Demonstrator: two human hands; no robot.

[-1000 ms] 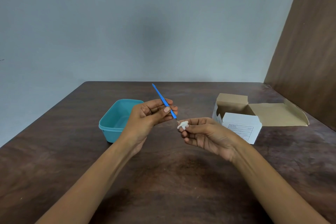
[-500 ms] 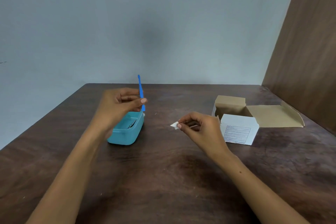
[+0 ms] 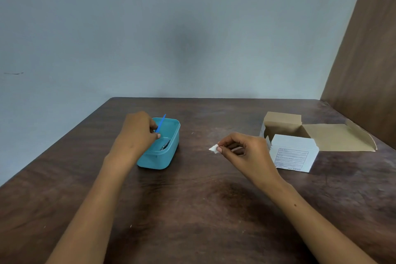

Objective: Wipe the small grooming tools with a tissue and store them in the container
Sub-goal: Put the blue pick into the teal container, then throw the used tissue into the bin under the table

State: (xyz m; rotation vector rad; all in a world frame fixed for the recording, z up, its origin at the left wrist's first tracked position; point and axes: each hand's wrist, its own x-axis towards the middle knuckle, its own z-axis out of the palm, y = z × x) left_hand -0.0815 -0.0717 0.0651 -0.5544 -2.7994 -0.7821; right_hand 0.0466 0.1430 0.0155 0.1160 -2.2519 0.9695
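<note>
Pinching blue tool (image 3: 161,124) over container (image 3: 171,152), left fingers (image 3: 154,133) closed; right fingers (image 3: 220,149) grip tissue (image 3: 213,148).

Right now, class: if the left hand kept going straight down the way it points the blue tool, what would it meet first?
Probably the inside of the teal container: the left hand holds the blue tool over its opening, above a metal tool already inside. Depth is unclear, so that might be touched first.

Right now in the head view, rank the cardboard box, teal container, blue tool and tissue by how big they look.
1. cardboard box, flaps open
2. teal container
3. blue tool, partly hidden by the left hand
4. tissue
</note>
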